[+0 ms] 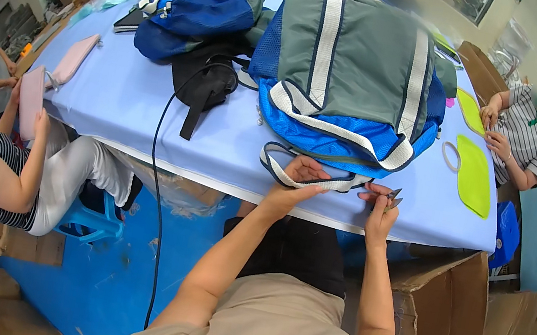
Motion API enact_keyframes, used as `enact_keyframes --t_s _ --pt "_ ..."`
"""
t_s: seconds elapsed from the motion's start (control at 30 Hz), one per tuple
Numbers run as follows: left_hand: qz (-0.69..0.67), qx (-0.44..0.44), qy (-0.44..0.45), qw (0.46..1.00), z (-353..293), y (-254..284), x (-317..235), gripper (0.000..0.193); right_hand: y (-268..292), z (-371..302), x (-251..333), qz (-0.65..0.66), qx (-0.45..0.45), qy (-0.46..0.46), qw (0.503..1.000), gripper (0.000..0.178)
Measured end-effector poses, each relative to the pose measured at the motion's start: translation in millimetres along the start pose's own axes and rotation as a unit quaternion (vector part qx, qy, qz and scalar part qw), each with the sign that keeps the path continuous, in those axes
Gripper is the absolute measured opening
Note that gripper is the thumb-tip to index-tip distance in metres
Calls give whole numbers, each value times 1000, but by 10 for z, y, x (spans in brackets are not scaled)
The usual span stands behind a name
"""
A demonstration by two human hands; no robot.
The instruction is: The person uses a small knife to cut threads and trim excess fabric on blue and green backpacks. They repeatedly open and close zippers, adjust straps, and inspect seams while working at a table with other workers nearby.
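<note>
Holding strap [274, 167] with left hand [293, 187], fingers curled around it, just in front of green-and-blue bag [380, 51], close to near edge of table [219, 168]. Gripping small scissors [395, 202] in right hand [381, 218], near strap's right end. Could nick webbing or bare fingers on a slip, with metal this near (can't tell blade gap for sure). Could also lose strap over table edge through a loose left grip.

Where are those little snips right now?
In the head view, the little snips are in the person's right hand, right of centre near the table's front edge, just right of the dark-edged white strap.
</note>
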State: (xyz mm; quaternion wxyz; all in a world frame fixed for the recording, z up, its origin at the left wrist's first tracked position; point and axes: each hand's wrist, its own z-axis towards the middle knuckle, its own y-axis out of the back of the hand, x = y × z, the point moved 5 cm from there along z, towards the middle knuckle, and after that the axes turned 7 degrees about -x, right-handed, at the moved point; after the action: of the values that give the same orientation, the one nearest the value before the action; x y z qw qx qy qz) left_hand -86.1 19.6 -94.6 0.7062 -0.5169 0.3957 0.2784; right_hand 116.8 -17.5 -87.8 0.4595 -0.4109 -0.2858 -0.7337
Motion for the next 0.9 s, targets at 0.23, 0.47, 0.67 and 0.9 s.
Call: enact_keyframes --t_s 0.23,0.47,0.67,0.9 --pt "-8 3 7 1000 -12 -21 28 35 54 -2 60 27 -16 -18 999 34" --pt "3 0 14 1000 -36 22 56 31 -208 317 737 52 -5 18 998 32" --pt "-11 -9 11 1000 -29 -18 32 29 -201 354 733 -126 54 6 991 15" --pt "-21 -10 57 998 -54 -75 -69 41 -61 131 694 -130 59 100 985 9"
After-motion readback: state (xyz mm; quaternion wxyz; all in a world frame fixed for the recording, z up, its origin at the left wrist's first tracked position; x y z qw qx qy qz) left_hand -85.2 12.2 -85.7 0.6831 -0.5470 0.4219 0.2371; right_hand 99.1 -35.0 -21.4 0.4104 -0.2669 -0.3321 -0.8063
